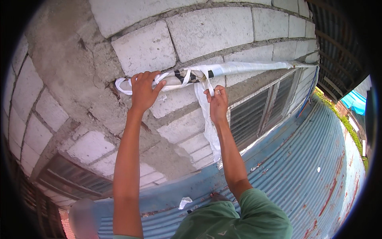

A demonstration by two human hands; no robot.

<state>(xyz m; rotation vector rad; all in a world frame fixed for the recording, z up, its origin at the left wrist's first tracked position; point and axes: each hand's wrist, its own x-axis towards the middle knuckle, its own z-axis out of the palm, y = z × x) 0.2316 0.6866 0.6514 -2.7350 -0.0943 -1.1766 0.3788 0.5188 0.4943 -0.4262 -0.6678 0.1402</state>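
Observation:
A long pipe [246, 67] wrapped in white plastic sheet runs along a grey block wall [207, 32], with a dark band showing near its left part. My left hand [144, 91] is closed over the pipe's left end, where a white loop of plastic sticks out. My right hand [217, 102] pinches a hanging strip of white plastic [209, 131] just below the pipe. The strip trails down the wall toward the roof.
Below me lies a blue corrugated metal roof [302, 175] with rust patches and a scrap of white plastic [184, 202]. Louvred windows [258, 115] sit in the wall under the pipe. A dark metal roof edge [338, 47] overhangs at the right.

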